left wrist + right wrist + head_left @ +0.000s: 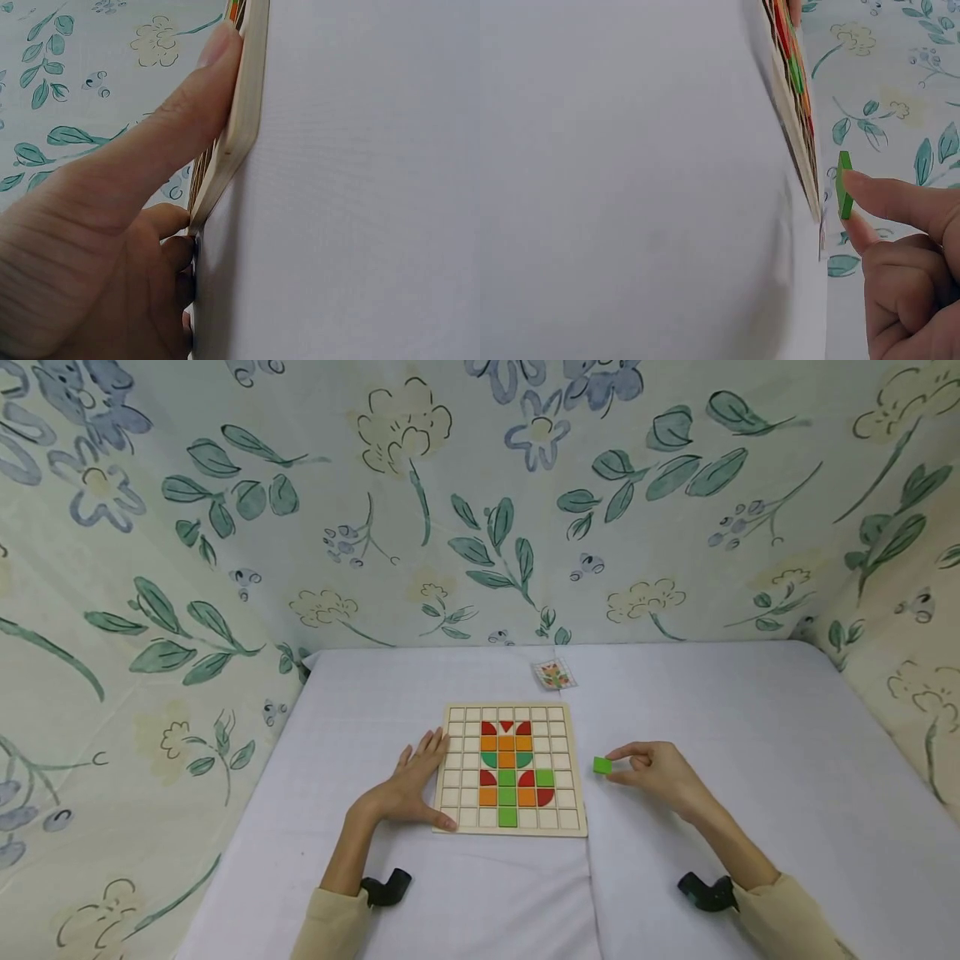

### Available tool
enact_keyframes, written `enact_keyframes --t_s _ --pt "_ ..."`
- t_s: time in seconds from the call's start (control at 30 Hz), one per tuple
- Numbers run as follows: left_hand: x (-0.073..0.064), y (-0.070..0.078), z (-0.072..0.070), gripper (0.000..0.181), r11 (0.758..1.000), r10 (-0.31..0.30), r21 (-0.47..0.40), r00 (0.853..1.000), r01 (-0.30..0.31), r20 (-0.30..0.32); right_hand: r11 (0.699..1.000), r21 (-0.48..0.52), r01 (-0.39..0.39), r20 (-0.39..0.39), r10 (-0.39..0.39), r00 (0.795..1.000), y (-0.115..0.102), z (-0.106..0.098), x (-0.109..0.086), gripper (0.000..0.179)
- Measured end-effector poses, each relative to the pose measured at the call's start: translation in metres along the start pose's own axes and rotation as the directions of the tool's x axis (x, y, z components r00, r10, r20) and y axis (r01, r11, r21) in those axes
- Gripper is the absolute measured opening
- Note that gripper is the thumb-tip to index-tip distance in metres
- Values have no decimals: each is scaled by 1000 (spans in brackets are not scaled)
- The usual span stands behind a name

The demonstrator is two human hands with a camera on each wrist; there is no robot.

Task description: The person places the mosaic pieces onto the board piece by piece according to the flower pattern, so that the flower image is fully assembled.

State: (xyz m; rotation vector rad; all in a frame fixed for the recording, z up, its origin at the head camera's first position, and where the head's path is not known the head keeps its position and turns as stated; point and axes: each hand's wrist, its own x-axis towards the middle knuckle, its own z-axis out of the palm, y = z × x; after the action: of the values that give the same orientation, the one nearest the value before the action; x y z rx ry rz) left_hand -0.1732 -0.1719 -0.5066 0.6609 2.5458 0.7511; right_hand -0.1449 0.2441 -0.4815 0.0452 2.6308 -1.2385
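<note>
A square wooden grid board (551, 818) lies on the white-covered table, with red, orange and green pieces set in its cells in a flower-like pattern. My left hand (408, 789) rests along the board's left side, fingers spread at the edge and thumb over the near-left corner. In the left wrist view the thumb (176, 124) lies straight along the board's rim. Just right of the board, my right hand (660, 777) pinches a green square tile (602, 765) between thumb and index finger. The right wrist view shows this thin tile (844, 186) edge-on, the other fingers curled in.
A small patterned card (554, 674) in a clear wrapper lies behind the board. White cloth (750, 718) covers the table, with a fold running toward the near edge. Floral fabric (525, 485) hangs around the back and sides. Black devices (707, 892) sit at both wrists.
</note>
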Motion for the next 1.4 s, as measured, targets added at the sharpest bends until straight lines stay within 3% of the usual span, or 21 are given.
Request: enact_keyframes --t_s 0.23,0.47,0.8,1.07,1.4 --pt "-1 -1 0 142 1000 4 -7 1000 -4 -3 995 78 67 19 -69 997 -32 27 9 37" --pt "-1 0 0 142 1000 3 -5 1000 -3 -7 981 155 112 87 -127 988 -55 67 18 32" --pt "-2 0 -1 141 1000 6 -4 1000 -6 -6 979 135 150 102 -164 981 -85 113 25 24" --pt "-2 0 -1 141 1000 12 -2 1000 -12 -6 977 95 189 102 -199 975 -98 132 28 21" --pt "-2 0 -1 141 1000 15 11 1000 -15 -6 976 110 188 96 -199 975 -99 139 34 22"
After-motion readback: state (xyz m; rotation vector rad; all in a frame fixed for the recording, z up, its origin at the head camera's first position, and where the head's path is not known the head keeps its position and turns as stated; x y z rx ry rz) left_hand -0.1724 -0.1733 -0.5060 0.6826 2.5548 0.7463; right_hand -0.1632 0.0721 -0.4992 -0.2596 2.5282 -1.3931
